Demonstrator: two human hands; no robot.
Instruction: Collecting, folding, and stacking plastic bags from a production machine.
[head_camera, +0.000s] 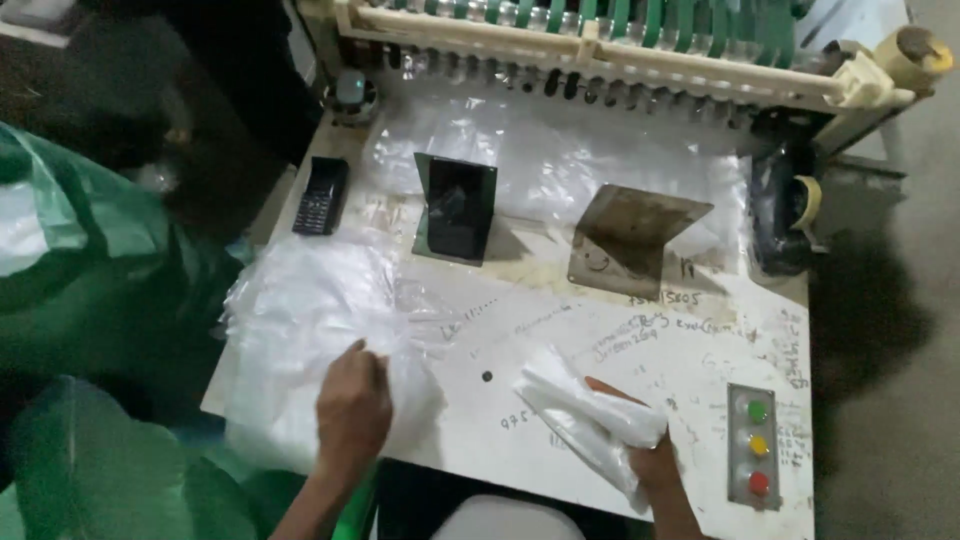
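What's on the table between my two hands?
In the head view, mostly bare white tabletop with scribbled writing and a small dark dot lies between the left hand and the right hand.

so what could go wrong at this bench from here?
1. The left hand presses on a loose stack of clear plastic bags that overhangs the table's left edge; the stack could slide off.
2. The right hand grips a folded white bag close to the button panel; a stray bump might hit a button.
3. The phone lies near the table edge.
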